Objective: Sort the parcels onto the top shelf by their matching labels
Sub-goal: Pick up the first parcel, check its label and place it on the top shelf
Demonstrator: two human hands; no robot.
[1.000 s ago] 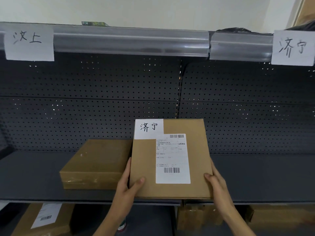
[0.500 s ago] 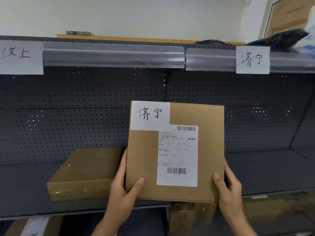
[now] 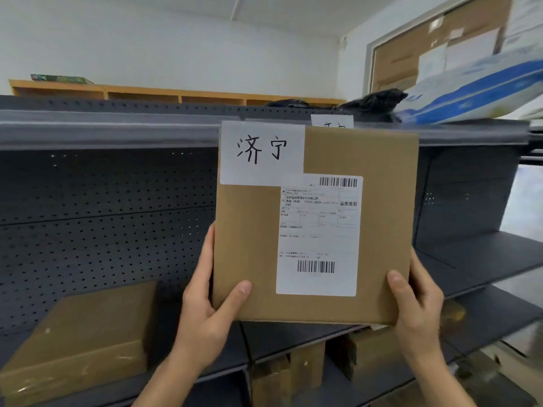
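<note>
I hold a flat brown cardboard parcel (image 3: 249,245) upright in front of the shelving. It carries a white handwritten label 济宁 (image 3: 261,152) at its top left and a printed shipping label (image 3: 318,236). My left hand (image 3: 205,312) grips its lower left edge, thumb on the front. My right hand (image 3: 417,306) grips its lower right corner. The parcel's top edge reaches the top shelf rail (image 3: 117,127) and covers most of a white shelf label (image 3: 332,121) behind it.
A second brown parcel (image 3: 79,336) lies flat on the middle shelf at lower left. On the top shelf at right lie a black bag (image 3: 373,102) and a blue-and-white package (image 3: 476,92). More boxes (image 3: 293,374) stand on the lower shelf.
Both hands have lifted the parcel up and to the right, from the middle shelf to the top rail. My view has turned right; the 汶上 shelf label has left the frame.
</note>
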